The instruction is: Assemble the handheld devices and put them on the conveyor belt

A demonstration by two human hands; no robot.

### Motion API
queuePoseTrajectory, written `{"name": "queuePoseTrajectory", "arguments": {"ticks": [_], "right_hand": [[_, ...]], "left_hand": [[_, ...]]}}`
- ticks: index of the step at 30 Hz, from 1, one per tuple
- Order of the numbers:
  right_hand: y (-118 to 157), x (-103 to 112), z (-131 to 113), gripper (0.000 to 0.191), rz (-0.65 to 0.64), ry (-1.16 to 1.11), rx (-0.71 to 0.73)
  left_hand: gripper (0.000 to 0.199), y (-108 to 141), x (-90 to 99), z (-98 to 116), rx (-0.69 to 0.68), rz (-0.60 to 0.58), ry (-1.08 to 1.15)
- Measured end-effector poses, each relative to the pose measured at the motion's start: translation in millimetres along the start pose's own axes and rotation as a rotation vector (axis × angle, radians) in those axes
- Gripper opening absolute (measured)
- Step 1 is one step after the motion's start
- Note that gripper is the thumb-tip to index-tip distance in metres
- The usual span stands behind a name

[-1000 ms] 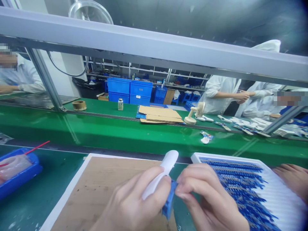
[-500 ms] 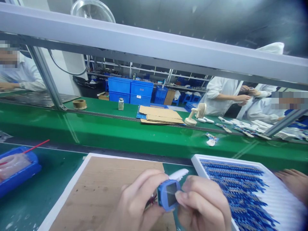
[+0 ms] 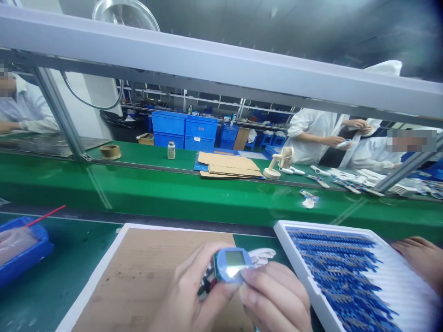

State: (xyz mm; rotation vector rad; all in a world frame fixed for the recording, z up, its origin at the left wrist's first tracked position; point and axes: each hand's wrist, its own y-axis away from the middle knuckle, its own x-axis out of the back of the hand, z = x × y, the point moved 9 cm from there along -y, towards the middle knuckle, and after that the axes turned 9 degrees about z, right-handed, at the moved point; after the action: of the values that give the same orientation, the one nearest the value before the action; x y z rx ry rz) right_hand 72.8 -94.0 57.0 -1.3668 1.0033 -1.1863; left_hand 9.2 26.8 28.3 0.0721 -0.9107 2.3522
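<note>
The left hand (image 3: 185, 290) and right hand (image 3: 275, 299) held a square blue plastic watch-like device (image 3: 230, 265) between them, over the edge of a brown cardboard sheet (image 3: 145, 276) on a green counter (image 3: 86, 249).

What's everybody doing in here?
A person is holding a small blue device with a little screen. Their left hand and right hand grip it from both sides, above a brown cardboard sheet. A white tray full of rows of blue parts sits beside it, and another person's hand lies at its far edge. Across a green workbench, people in white coats stand handling small things.
</note>
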Motion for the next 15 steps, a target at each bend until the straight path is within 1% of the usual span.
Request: {"name": "queuePoseTrajectory", "arguments": {"ticks": [2, 3, 4, 6, 9, 11, 13, 15], "right_hand": [[-1.4, -0.6, -2.1, 0.015, -0.017, 0.057, 0.012], [-2.5, 1.4, -5.0, 0.015, 0.011, 0.060, 0.038], [-3.3, 2.7, -5.3, 0.016, 0.032, 0.047, 0.034], [-4.0, 3.0, -3.9, 0.016, 0.044, -0.009, 0.004], [-2.7, -1.6, -0.4, 0.014, -0.023, -0.037, -0.080], [-1.7, -0.4, 0.9, 0.018, -0.037, -0.019, -0.139], [-0.4, 1.4, 3.9, 0.027, -0.047, 0.010, -0.207], [-1.0, 1.3, 1.8, 0.035, -0.062, 0.019, -0.193]], "left_hand": [[0.021, -0.8, 5.4, 3.4, -0.037, 0.026, -0.033], [0.023, -0.8, 7.7, 5.6, -0.057, 0.035, -0.059], [0.027, -0.6, 9.2, 7.5, -0.073, 0.040, -0.093], [0.034, 0.4, 14.0, 11.9, -0.112, 0.088, -0.175], [0.039, 4.8, 13.0, 16.1, -0.162, 0.118, -0.251], [0.044, 8.0, 9.5, 11.4, -0.123, 0.117, -0.231], [0.051, 10.1, 8.3, 2.3, -0.038, 0.132, -0.135], [0.055, 10.4, 7.7, -7.9, 0.058, 0.138, 0.013]]}}
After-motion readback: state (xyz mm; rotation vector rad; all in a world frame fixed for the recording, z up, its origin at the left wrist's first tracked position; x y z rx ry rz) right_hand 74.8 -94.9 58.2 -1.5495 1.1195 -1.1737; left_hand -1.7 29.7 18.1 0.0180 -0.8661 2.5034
